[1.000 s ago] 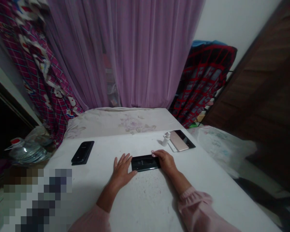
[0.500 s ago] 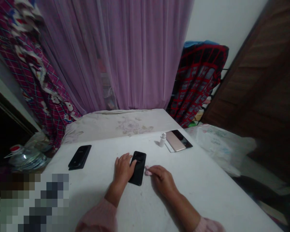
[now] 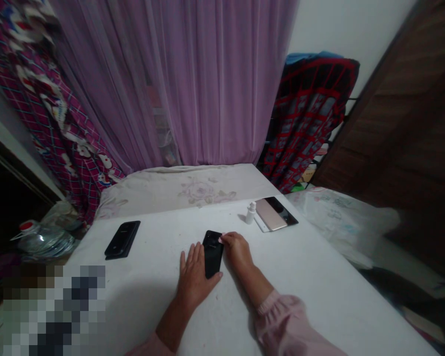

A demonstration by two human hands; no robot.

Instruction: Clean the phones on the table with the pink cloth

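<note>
A black smartphone (image 3: pixel 212 259) lies flat on the white-covered table in front of me. My left hand (image 3: pixel 195 282) holds it in place, fingers along its left side and thumb across its near end. In a pinch, my right hand (image 3: pixel 239 253) has a small pink cloth (image 3: pixel 222 238), pressed to the phone's upper right edge. Most of the cloth is hidden by my fingers. Beyond my right hand stands a small white bottle (image 3: pixel 250 213). Beside it lie a rose-gold phone (image 3: pixel 271 215) and a dark phone (image 3: pixel 280 206), overlapping each other and a white item.
Two stacked black phones (image 3: pixel 122 240) rest on the table's left side. A large clear water bottle (image 3: pixel 44 240) with a red cap stands off its left edge. Purple curtains (image 3: pixel 215 89) hang behind; a plastic bag (image 3: pixel 341 222) sits to the right.
My right hand has moved up and left, bringing the cloth from beside the phone onto its upper right edge. My left hand has slid down toward the phone's near end.
</note>
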